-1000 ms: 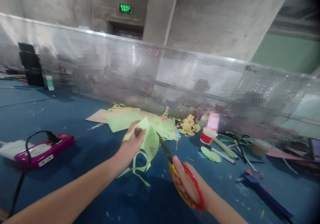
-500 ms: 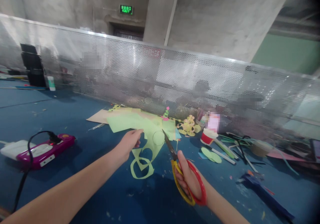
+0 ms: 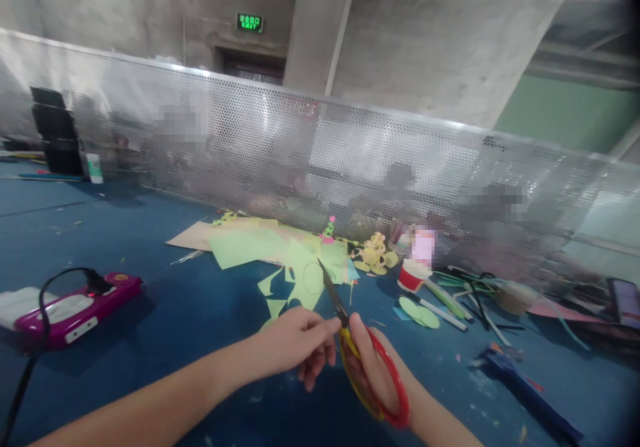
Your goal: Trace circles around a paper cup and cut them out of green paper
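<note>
Since the earlier frames the left hand has let go of the green paper and come back to the scissors, while the paper now lies flat on the blue table.

The scissors sit near the middle, close to the person. The right hand grips them, fingers through the red and yellow handle loops, closed around the loops. The blades point up and away, shut or nearly so, their tip over the near edge of the paper. The left hand's fingers are curled, the fingertips touching the scissors just above the handles, at the pivot; it holds nothing else.

The cut paper, with a drawn circle and loose strips hanging toward the near side, lies just beyond the blades. Behind it are more green and tan sheets spread toward the far fence of perforated metal.

To the right of the paper are yellow curled cut-outs, a red cup, green discs and a clutter of pens and strips. Farther right and nearer lies a dark blue tool.

On the left, well apart from the hands, a magenta power strip rests with a black cable plugged in.
</note>
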The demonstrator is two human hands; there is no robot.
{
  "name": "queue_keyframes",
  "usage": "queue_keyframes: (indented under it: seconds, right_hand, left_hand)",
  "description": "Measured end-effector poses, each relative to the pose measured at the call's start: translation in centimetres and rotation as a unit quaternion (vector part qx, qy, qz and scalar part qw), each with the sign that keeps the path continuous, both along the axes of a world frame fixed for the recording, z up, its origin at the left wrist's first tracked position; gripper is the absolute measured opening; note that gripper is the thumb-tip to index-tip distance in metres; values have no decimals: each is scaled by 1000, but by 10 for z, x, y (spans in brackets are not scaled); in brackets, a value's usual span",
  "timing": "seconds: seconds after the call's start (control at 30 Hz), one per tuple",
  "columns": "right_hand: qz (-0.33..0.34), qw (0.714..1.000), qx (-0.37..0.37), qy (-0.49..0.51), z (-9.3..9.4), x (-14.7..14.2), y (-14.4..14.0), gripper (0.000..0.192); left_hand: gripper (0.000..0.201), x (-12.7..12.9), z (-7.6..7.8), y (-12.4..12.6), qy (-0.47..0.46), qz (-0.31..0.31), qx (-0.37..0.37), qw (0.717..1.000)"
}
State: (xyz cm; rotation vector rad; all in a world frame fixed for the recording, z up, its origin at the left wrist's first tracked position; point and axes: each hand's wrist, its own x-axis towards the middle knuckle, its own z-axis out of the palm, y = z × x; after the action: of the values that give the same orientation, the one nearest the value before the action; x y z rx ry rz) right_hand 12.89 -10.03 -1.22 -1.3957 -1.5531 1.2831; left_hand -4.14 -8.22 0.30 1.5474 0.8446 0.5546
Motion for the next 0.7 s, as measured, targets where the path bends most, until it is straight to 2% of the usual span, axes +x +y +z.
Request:
queue_keyframes:
  seconds: [0.1,0.17,0.27,0.37,0.47,0.57,0.7]
  right_hand:
    - [-11,999,50,-10,-4,0,-4,67]
    - [-17,998,67,-7,-6,-1,-8,66]
    - [-21,997,78,7,-6,-5,-13,66]
    - [-25,997,68,24,-2,-8,-15,68]
    - [-22,999,35,26,2,-11,-15,67]
    - [-24,999,18,20,3,-12,-16,68]
    - [-14,1000,16,6,3,-15,-19,69]
  left_hand:
    - [50,3,-14,3,6,43,17,999]
    - [46,3,-20,5,-8,53,1,999]
    - [58,6,-19,2,-19,69,-25,997]
    - [68,9,-13,-3,-37,112,-20,993]
    - [72,12,-15,-3,-78,165,-6,983]
    - [64,13,-23,0,-133,198,1,971]
    - [47,13,-26,4,-212,214,-33,953]
